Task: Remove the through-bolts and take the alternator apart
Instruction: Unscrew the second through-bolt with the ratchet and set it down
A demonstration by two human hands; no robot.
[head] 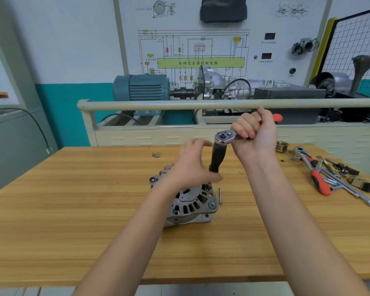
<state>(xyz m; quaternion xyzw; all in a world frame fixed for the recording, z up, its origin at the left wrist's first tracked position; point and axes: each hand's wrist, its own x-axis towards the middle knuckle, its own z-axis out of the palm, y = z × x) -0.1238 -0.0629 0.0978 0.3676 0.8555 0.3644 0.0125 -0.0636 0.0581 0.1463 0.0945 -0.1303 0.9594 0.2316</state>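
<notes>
A grey alternator lies on the wooden bench, its vented end housing facing up. One loose through-bolt lies on the wood just right of it. My right hand grips the red-handled ratchet, whose long black socket points down toward the alternator's upper right edge. My left hand hovers above the alternator beside the socket, fingers spread and curved, thumb close to the socket's lower end. Whether the thumb touches it is unclear.
At the bench's right lie a second red-handled ratchet, extension bars and small parts, with a brass pulley behind them. A washer sits at the far middle. A rail and a motor training rig stand behind.
</notes>
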